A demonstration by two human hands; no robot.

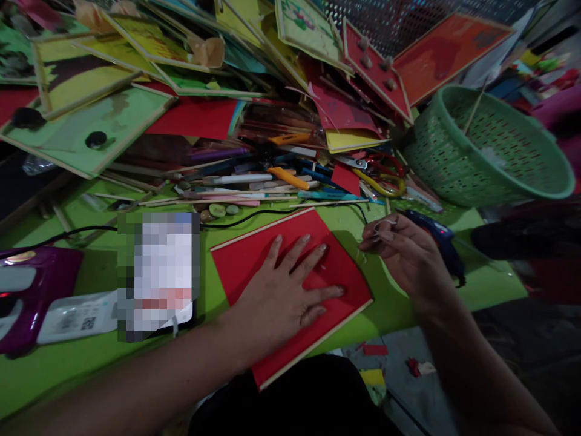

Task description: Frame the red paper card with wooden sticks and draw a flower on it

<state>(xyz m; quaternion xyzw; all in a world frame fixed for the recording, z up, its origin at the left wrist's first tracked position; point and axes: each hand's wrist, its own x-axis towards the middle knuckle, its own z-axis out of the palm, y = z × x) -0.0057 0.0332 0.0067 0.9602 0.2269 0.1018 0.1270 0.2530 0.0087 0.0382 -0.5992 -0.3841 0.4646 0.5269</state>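
My left hand point(290, 290) lies flat with fingers spread on a red card point(254, 254) edged with thin wooden sticks, on the green tabletop point(91, 375). My right hand point(403, 254) hovers just right of the card's far corner, fingers pinched together on something small and pale that I cannot make out. A blue glue gun point(436, 233) lies behind the right hand.
A pile of pens, sticks and scissors point(381, 175) lies beyond the card, with stacked framed craft boards point(104, 115) behind. A green plastic basket point(490, 145) stands at the right. A purple device point(27, 290) and a phone sit at the left. A black cable point(254, 218) crosses the table.
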